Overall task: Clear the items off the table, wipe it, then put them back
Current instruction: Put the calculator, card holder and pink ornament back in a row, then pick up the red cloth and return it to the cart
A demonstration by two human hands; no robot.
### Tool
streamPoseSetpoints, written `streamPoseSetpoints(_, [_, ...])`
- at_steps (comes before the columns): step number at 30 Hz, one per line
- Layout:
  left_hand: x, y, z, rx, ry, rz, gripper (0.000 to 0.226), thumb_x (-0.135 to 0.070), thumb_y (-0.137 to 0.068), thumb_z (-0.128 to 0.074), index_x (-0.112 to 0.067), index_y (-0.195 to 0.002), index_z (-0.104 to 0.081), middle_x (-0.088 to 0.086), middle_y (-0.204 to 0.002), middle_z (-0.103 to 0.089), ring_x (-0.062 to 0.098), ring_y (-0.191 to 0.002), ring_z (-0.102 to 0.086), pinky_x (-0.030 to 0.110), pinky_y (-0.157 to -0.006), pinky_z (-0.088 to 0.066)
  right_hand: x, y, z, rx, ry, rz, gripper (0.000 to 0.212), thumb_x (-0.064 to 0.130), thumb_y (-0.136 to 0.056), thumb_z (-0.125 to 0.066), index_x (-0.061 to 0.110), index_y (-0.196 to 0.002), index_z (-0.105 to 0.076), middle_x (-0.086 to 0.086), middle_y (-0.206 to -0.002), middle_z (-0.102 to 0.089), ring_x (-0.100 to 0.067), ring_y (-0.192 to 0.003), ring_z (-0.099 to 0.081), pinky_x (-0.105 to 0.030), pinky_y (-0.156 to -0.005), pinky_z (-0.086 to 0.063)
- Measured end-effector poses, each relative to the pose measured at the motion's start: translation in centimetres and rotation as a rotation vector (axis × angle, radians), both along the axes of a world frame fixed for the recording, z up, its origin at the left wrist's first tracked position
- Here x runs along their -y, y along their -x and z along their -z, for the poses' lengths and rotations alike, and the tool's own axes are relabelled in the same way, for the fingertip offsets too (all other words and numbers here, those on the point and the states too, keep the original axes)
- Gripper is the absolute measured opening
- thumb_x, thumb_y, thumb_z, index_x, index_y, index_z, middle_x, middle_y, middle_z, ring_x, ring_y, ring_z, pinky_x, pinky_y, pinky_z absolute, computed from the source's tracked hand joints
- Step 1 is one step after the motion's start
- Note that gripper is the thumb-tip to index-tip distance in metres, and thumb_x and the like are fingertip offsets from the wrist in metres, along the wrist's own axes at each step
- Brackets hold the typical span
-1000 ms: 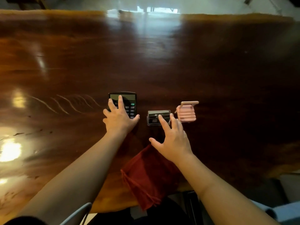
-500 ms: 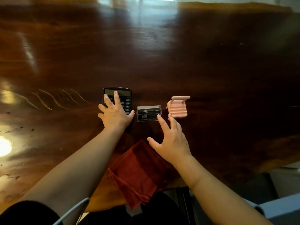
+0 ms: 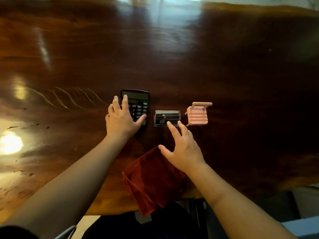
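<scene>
Three small items stand in a row on the dark polished wooden table (image 3: 189, 57). A black calculator (image 3: 139, 100) is at the left, and my left hand (image 3: 121, 119) lies over its left and lower part, fingers wrapped on its edges. In the middle is a clear card holder (image 3: 166, 117) with dark cards. My right hand (image 3: 182, 147) hovers just in front of it, fingers spread, holding nothing. At the right sits a small pink ribbed stand (image 3: 197, 114) with a bar handle. A dark red folded cloth (image 3: 153, 180) lies at the near table edge, partly under my right wrist.
Faint curved scratch marks (image 3: 69, 97) and bright light reflections (image 3: 10, 143) mark the table's left side. The near table edge runs under the cloth; a chair and dark floor show below it.
The view has shifted slightly, and my right hand has crept forward, its fingertips now at the card holder's front. My left hand stays on the calculator.
</scene>
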State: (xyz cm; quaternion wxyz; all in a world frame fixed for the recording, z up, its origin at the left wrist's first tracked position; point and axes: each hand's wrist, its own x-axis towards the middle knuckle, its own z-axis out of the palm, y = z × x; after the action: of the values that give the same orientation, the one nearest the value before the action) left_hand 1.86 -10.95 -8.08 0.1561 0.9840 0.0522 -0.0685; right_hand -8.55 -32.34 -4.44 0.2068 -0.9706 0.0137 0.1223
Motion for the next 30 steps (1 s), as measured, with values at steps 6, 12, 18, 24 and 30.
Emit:
streamPoseSetpoints(6, [-2.3, 4.8, -1.5, -0.037, 0.119, 0.109, 0.092, -0.064, -0.081, -0.067, -0.019, -0.152, -0.028, 0.014, -0.148, -0.042, 0.035, -0.136, -0.038, 0.053, -0.104, -0.045, -1.1, 0.3, -0.1, -0.01, -0.034, -0.096, 0.086, 0.058, -0.087, -0.065, 0.042, -0.155, -0.013, -0.006, -0.165, -0.017, -0.026, -0.149, -0.022, -0.048, -0.106, -0.043])
streamPoseSetpoints(12, [-3.6, 9.7, -1.1, -0.271, 0.203, 0.16, 0.081, -0.058, -0.086, -0.066, -0.019, -0.151, -0.037, 0.007, -0.146, -0.05, 0.028, -0.134, -0.04, 0.044, -0.11, -0.041, -1.6, 1.4, 0.8, -0.103, -0.029, -0.144, 0.087, 0.049, -0.089, -0.069, 0.038, -0.156, -0.014, -0.002, -0.166, -0.017, -0.023, -0.15, -0.021, -0.044, -0.108, -0.04])
streamPoseSetpoints(18, [-3.0, 13.5, -0.2, -0.382, 0.239, 0.166, 0.077, -0.055, -0.089, -0.065, -0.019, -0.151, -0.038, 0.004, -0.144, -0.051, 0.024, -0.132, -0.043, 0.038, -0.111, -0.039, -2.1, 2.2, 2.0, -0.278, -0.076, -0.077, 0.086, 0.041, -0.092, -0.069, 0.03, -0.159, -0.017, -0.003, -0.163, -0.027, -0.021, -0.149, -0.025, -0.044, -0.114, -0.035])
streamPoseSetpoints(24, [-1.9, 15.1, -0.3, -0.445, 0.286, 0.102, 0.064, -0.052, -0.088, -0.069, -0.021, -0.141, -0.051, 0.003, -0.131, -0.057, 0.022, -0.124, -0.048, 0.037, -0.105, -0.045, -2.8, 2.2, 2.6, -0.341, -0.137, 0.03, 0.079, 0.035, -0.093, -0.07, 0.026, -0.158, -0.026, -0.003, -0.148, -0.049, -0.02, -0.134, -0.047, -0.039, -0.107, -0.046])
streamPoseSetpoints(30, [-1.2, 14.2, -0.8, -0.512, 0.253, 0.055, 0.046, -0.042, -0.092, -0.065, -0.018, -0.131, -0.062, 0.008, -0.126, -0.063, 0.027, -0.119, -0.056, 0.039, -0.101, -0.048, -3.0, 1.0, 3.0, -0.393, -0.146, 0.11, 0.068, 0.036, -0.093, -0.069, 0.02, -0.152, -0.039, -0.005, -0.137, -0.058, -0.022, -0.124, -0.056, -0.038, -0.102, -0.049])
